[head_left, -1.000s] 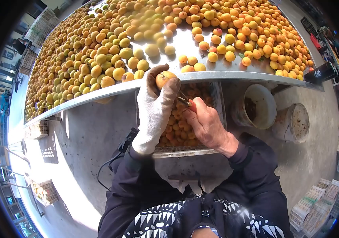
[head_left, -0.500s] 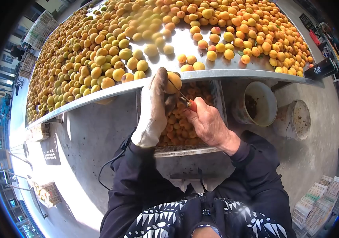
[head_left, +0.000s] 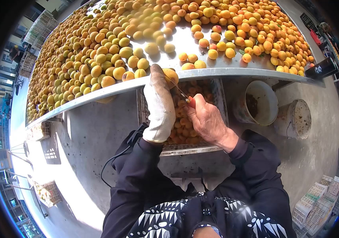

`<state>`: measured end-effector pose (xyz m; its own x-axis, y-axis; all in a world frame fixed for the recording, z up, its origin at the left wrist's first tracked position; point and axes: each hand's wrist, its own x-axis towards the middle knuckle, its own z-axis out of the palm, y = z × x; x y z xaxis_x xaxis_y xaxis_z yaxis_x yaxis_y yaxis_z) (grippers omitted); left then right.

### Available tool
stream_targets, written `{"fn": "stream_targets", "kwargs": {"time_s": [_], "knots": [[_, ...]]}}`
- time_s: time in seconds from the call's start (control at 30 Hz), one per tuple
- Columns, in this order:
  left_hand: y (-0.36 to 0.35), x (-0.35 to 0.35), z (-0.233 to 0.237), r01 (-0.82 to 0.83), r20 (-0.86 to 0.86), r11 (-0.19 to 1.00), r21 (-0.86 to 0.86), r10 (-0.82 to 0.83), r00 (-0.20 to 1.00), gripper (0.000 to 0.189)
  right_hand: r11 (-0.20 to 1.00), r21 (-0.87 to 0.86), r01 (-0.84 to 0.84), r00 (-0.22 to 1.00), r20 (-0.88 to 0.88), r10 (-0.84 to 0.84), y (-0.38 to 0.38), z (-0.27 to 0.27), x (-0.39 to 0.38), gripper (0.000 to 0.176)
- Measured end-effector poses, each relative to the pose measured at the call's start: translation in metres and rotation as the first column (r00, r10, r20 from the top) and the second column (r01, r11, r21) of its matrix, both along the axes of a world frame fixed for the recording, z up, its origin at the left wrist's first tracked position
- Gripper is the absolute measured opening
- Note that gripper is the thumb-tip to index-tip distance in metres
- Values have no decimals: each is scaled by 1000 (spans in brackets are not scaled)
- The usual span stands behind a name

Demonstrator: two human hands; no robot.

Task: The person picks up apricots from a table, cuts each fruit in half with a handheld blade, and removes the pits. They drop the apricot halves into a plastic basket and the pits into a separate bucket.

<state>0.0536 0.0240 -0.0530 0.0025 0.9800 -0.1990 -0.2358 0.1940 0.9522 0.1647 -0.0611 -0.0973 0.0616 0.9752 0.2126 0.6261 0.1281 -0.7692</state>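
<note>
My left hand (head_left: 158, 105), in a white glove with darkly stained fingers, is closed around a yellow-orange apricot (head_left: 171, 77) near the table's front edge. My bare right hand (head_left: 211, 123) grips a small knife (head_left: 192, 102) by its red handle. The knife's thin blade points up and left and meets the apricot's lower right side; how deep it goes cannot be seen. Below both hands stands a crate (head_left: 191, 151) holding many apricots (head_left: 183, 127), partly covered by the hands.
A metal table (head_left: 236, 73) heaped with apricots (head_left: 98, 59) spans the far side. To the right stand a white bucket (head_left: 271, 105) with dark residue and a second bucket (head_left: 298, 119). A black cylinder (head_left: 320, 68) sits at the table's right corner. Stacked crates (head_left: 316, 202) are at lower right.
My left hand and wrist have shifted slightly right, and the apricot in it sits a little differently. The right hand has moved only slightly, with the blade still at the apricot.
</note>
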Motion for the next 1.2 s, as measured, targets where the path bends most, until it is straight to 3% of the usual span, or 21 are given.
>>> {"fn": "stream_targets", "kwargs": {"time_s": [0.03, 0.13, 0.2, 0.27, 0.33, 0.4, 0.5, 0.53, 0.57, 0.63, 0.67, 0.7, 0.77, 0.8, 0.83, 0.9, 0.93, 0.97, 1.03, 1.2], "knots": [[-1, -1, 0, 1, 0, 1000, 0, -1, 1000, 42, 998, -69, 0, 1000, 16, 1, -1, 0, 1, 17], [-3, -3, 0, 43, 47, 999, -16, -43, 998, 44, 1000, -16, 5, 998, 56, -4, -1, -3, 5, 17], [-3, 0, 3, 20, 141, 980, -199, 8, 990, 49, 1000, -9, 3, 996, 84, -2, 0, -5, 6, 17], [-3, -1, 2, 52, 196, 968, -247, -3, 981, 51, 1000, 1, 7, 994, 111, -7, 2, -8, 7, 16], [-2, -6, 4, 83, 250, 952, -294, -8, 968, 52, 991, 132, 11, 994, 102, -25, 3, -18, 8, 19], [2, -19, 12, 236, 283, 936, -262, -159, 946, 55, 985, 173, 5, 997, 78, -19, -3, -25, 14, 22], [14, -17, 24, 22, 60, 996, -81, -17, 998, 57, 964, 256, 66, 998, -13, -65, -7, -20, 15, 29], [15, -26, 19, 153, 24, 986, -60, -151, 988, 56, 968, 191, 165, 975, -180, -131, -5, -7, 14, 31], [11, -22, 14, 153, 29, 986, -62, -152, 988, 56, 961, 105, 258, 917, -338, -209, -6, 4, 12, 32], [2, -11, 8, 288, -165, 925, 249, -252, 953, 55, 963, -27, 269, 772, -592, -232, 5, 24, 7, 32], [-4, -11, 12, 407, -254, 888, 213, -352, 901, 56, 968, -35, 250, 726, -654, -211, 10, 34, 5, 34], [-10, -11, 12, 500, -412, 819, 284, -366, 834, 55, 973, -39, 229, 675, -713, -188, 16, 39, 3, 36], [-13, 0, -10, 475, -450, 797, 373, -292, 844, 53, 945, 116, 306, 737, -657, -158, 29, 27, -5, 41], [-13, 0, -12, 466, -387, 856, 223, -360, 849, 51, 950, 63, 305, 727, -660, -190, 30, 30, -6, 43], [-13, -1, -12, 469, -388, 855, 220, -365, 846, 51, 949, 60, 309, 725, -661, -194, 29, 32, -7, 43], [-16, -2, -7, 515, -571, 780, 357, -254, 781, 51, 949, -80, 304, 689, -670, -277, 29, 33, -9, 43], [-17, -3, -6, 527, -636, 783, 330, -228, 738, 51, 945, -67, 321, 693, -664, -283, 29, 32, -10, 41], [-19, -2, -7, 526, -635, 784, 330, -228, 738, 51, 945, -68, 320, 693, -663, -283, 30, 32, -12, 41], [-25, 2, -9, 379, -501, 718, 584, -49, 864, 37, 919, 97, 383, 772, -580, -260, 31, 35, -14, 38], [-38, 3, -3, 306, -430, 825, 475, -86, 899, 35, 916, 185, 357, 826, -521, -217, 30, 33, -15, 26]]}}
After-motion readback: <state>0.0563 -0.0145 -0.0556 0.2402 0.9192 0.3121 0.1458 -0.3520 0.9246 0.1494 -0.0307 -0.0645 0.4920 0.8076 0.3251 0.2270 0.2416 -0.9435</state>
